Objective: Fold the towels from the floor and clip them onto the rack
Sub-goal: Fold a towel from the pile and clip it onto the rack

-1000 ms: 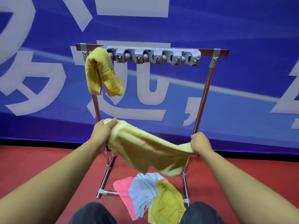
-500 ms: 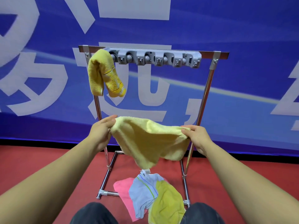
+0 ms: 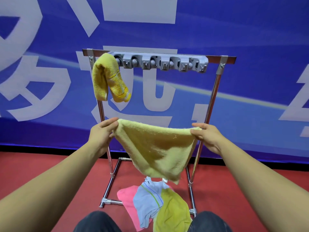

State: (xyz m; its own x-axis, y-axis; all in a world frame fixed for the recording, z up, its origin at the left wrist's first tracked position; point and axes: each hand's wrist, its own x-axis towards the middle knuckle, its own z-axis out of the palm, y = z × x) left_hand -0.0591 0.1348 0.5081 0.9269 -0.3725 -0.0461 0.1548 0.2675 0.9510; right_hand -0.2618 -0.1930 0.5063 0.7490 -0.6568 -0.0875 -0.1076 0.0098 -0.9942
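Hands – left, right – pinching pale yellow towel's top corners, edge taut, open air below.

Your pale yellow towel hangs spread mid-frame; a folded one hangs clipped on the rack, upper left.

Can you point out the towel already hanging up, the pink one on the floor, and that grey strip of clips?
hanging yellow towel [image 3: 107, 77], head view, middle of its folds.
pink towel [image 3: 127, 197], head view, exposed left part.
grey clip strip [image 3: 160, 63], head view, centre clip.
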